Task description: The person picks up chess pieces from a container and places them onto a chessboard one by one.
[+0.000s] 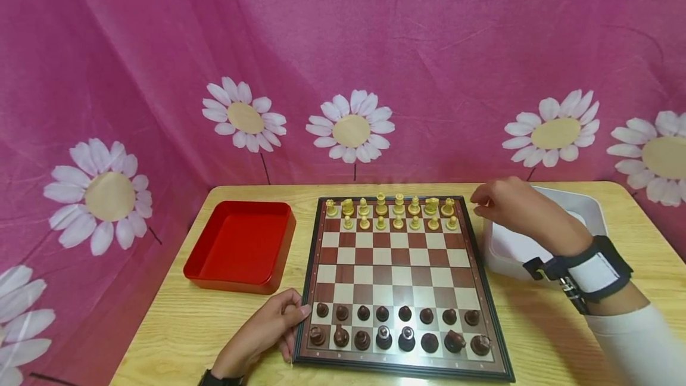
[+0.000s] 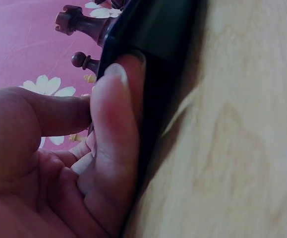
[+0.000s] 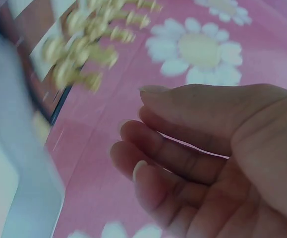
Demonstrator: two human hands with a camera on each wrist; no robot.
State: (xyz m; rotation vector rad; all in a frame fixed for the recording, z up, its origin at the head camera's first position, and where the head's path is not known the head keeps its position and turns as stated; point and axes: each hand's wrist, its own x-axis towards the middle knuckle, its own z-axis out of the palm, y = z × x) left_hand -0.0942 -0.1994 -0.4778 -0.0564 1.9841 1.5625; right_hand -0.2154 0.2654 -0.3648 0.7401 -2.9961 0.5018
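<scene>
A chessboard (image 1: 399, 258) lies on the table, with gold pieces (image 1: 399, 205) in two rows at the far side and dark brown pieces (image 1: 406, 338) in two near rows. The front gold row begins one square in from the left. My left hand (image 1: 268, 326) grips the board's near left edge, thumb at the top and fingers against its side, as the left wrist view shows. Past the board's far right corner, my right hand (image 1: 511, 204) hovers beside and partly over a white bin (image 1: 599, 210). Its fingers (image 3: 155, 186) curl loosely around nothing.
A red tray (image 1: 243, 243) stands left of the board, and its visible inside holds nothing. Light wood table (image 1: 161, 326) surrounds everything. A pink flowered cloth (image 1: 450, 64) hangs behind and at the left. My right arm partly hides the white bin.
</scene>
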